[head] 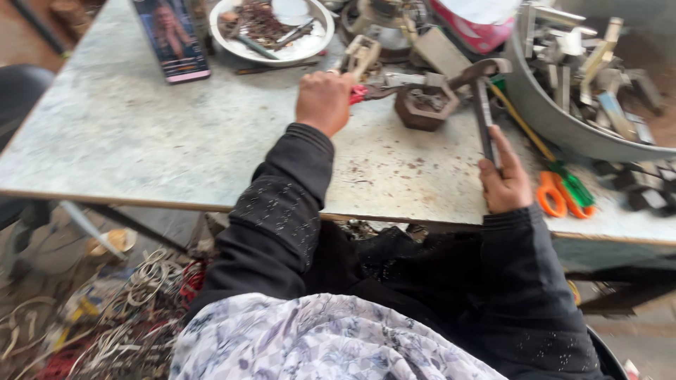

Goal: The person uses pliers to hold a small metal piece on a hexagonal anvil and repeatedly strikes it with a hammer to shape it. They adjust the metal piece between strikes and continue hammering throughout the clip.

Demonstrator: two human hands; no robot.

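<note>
A hammer with a dark metal head stands up near the right of the frame, handle pointing down. Red-handled pliers lie flat at the upper middle, their jaws touching a brown six-sided metal block.

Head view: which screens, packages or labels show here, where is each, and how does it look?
Phone: far left of the table, flat, lit screen showing a picture, dark frame.
Red-and-white package: far edge, right of centre, top cut off by the frame.
</note>
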